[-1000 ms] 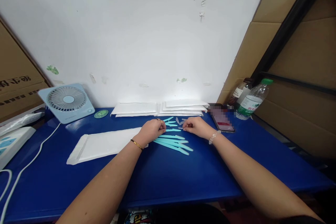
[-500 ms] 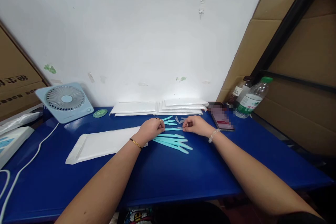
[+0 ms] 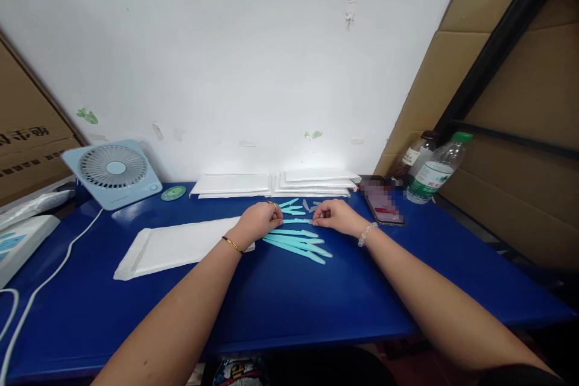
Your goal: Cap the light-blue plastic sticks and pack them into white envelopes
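My left hand point(image 3: 261, 221) is closed on the handle of a turquoise eyebrow razor point(image 3: 296, 221), which points to the right. At its tip, my right hand point(image 3: 335, 217) pinches a small clear blade cap point(image 3: 308, 221); the cap meets the blade end, though how far it covers it I cannot tell. Several more turquoise razors point(image 3: 301, 245) lie fanned out just below, their handle ends partly behind my left hand. A few others point(image 3: 292, 207) lie above. Loose clear caps point(image 3: 306, 204) rest beyond my fingers.
A white padded packet point(image 3: 181, 247) lies left, partly under my left forearm. Stacked white packets point(image 3: 235, 184) line the wall. A blue fan point(image 3: 115, 172) and green disc point(image 3: 174, 193) stand left; a phone point(image 3: 384, 205) and bottles point(image 3: 434, 175) are at the right.
My right hand has shifted slightly left, bringing the clear cap against the razor's tip. My left hand keeps hold of the razor almost in place.
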`<state>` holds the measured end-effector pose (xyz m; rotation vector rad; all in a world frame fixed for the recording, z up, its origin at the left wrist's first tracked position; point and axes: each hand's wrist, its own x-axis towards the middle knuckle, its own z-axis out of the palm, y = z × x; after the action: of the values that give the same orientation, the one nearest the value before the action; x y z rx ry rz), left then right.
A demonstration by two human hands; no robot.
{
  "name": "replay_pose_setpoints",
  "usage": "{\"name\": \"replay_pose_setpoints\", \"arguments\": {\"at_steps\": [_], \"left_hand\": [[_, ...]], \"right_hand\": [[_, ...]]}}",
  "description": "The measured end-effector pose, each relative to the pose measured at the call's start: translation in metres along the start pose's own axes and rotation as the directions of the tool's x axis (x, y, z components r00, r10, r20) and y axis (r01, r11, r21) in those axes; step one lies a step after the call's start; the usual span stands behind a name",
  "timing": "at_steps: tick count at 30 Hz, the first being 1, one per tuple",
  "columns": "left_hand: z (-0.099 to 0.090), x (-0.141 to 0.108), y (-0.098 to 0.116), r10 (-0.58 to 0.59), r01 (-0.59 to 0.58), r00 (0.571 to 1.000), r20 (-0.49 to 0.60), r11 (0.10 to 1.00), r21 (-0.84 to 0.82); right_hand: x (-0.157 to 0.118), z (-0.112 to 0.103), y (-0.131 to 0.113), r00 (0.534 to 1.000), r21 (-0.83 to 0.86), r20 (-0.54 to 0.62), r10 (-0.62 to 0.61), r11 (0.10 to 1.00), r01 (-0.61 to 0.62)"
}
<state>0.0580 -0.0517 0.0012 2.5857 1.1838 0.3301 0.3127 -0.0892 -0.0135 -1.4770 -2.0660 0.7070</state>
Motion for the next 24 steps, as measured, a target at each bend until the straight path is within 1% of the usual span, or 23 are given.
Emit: {"name": "replay_pose_setpoints", "arguments": {"at_steps": [5, 9, 11, 14, 15, 17, 19, 21, 24], "left_hand": [[0.003, 0.001, 0.006, 0.033, -0.032, 0.999, 0.020, 0.999, -0.043], [0.006, 0.000, 0.010, 0.056, -0.054, 0.997, 0.046, 0.997, -0.062], [0.007, 0.000, 0.010, 0.059, -0.059, 0.998, 0.001, 0.998, -0.024], [0.009, 0.001, 0.007, 0.080, -0.071, 0.989, -0.122, 0.995, 0.077], [0.009, 0.001, 0.005, 0.086, -0.070, 0.986, -0.142, 0.991, 0.113], [0.008, 0.002, 0.004, 0.081, -0.057, 0.987, -0.141, 0.984, 0.167], [0.007, 0.003, 0.004, 0.067, -0.045, 0.991, -0.113, 0.980, 0.193], [0.006, 0.004, 0.004, 0.069, -0.051, 0.994, -0.090, 0.979, 0.195], [0.005, 0.004, 0.006, 0.084, -0.066, 0.993, -0.089, 0.979, 0.190]], "right_hand": [[0.001, 0.005, -0.005, 0.999, -0.007, 0.028, -0.027, 1.000, 0.027], [0.000, 0.004, -0.004, 0.998, -0.032, 0.038, -0.053, 0.998, 0.055], [0.001, 0.002, 0.000, 0.996, -0.080, -0.016, -0.093, 0.993, 0.091], [0.004, -0.002, 0.007, 0.977, -0.212, -0.152, -0.150, 0.970, 0.116], [0.005, -0.004, 0.010, 0.973, -0.254, -0.164, -0.163, 0.960, 0.118], [0.006, -0.005, 0.013, 0.975, -0.302, -0.138, -0.173, 0.945, 0.125], [0.007, -0.005, 0.014, 0.980, -0.317, -0.095, -0.178, 0.938, 0.140], [0.006, -0.004, 0.012, 0.978, -0.317, -0.069, -0.195, 0.934, 0.164], [0.004, -0.003, 0.007, 0.974, -0.281, -0.039, -0.221, 0.938, 0.202]]}}
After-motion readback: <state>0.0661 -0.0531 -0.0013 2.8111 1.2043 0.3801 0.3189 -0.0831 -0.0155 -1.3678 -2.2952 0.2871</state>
